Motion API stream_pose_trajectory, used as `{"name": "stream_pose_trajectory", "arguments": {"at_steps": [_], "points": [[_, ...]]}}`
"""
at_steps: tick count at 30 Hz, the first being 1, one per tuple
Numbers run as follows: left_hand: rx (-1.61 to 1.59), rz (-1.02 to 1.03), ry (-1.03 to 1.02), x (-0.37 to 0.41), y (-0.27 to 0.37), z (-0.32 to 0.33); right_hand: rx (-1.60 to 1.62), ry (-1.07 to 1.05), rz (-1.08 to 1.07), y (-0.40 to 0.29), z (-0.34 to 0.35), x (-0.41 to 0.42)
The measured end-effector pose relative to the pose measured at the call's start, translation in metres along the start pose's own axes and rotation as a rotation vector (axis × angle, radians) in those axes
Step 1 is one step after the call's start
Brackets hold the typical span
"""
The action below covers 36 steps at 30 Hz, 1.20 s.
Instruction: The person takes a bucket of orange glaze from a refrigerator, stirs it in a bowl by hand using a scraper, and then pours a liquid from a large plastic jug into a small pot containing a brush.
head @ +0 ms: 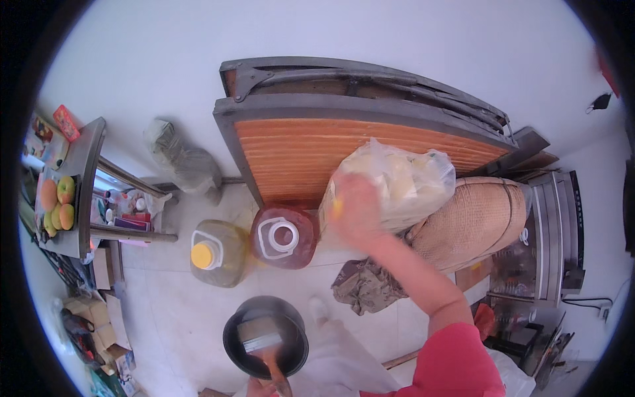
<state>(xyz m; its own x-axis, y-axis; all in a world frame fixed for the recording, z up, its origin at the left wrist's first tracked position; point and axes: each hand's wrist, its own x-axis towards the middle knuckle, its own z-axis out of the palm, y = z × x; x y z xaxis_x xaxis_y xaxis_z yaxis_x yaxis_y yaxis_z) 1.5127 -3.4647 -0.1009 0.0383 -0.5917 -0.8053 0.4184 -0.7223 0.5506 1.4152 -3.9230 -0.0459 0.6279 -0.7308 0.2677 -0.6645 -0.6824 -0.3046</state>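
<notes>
My right hand (356, 211), blurred, is curled around a small yellow thing (338, 207), perhaps a cap, beside a clear plastic bag of pale pieces (404, 181). Left of it stands a large reddish plastic jug (302, 248) with a white handle and no cap on its mouth. A second jug (235, 253) of yellowish liquid has a yellow cap on. At the bottom edge, my left hand (260, 388) holds the near rim of a black bucket (229, 337). A wide flat brush (263, 342) with a wooden handle rests in the bucket, bristles away from me.
A folded table or bed frame (297, 149) leans on the wall. Right of it lie a woven sack (466, 218) and a crumpled dark cloth (364, 288). At left stand a shelf (92, 164) with fruit, a covered object (186, 161) and cardboard boxes (101, 322).
</notes>
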Motion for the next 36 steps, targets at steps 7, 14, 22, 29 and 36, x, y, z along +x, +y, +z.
{"name": "stream_pose_trajectory", "arguments": {"at_steps": [7,14,22,29,36], "points": [[0.007,0.027,0.004,0.009,0.029,0.011,-0.064,0.117,0.478,0.151,-0.005,-0.003],[-0.148,0.205,0.048,0.016,-0.002,0.017,-0.173,0.189,0.224,0.131,-0.016,-0.005],[-0.229,0.264,0.067,0.023,-0.012,0.025,0.204,-0.342,-0.203,0.011,0.013,-0.035],[0.196,0.123,0.153,0.038,-0.039,0.013,0.014,-0.253,-0.37,-0.064,0.187,-0.039],[-0.114,-0.112,0.251,0.051,-0.078,-0.004,-0.525,-0.968,-0.819,-0.047,0.193,0.013]]}}
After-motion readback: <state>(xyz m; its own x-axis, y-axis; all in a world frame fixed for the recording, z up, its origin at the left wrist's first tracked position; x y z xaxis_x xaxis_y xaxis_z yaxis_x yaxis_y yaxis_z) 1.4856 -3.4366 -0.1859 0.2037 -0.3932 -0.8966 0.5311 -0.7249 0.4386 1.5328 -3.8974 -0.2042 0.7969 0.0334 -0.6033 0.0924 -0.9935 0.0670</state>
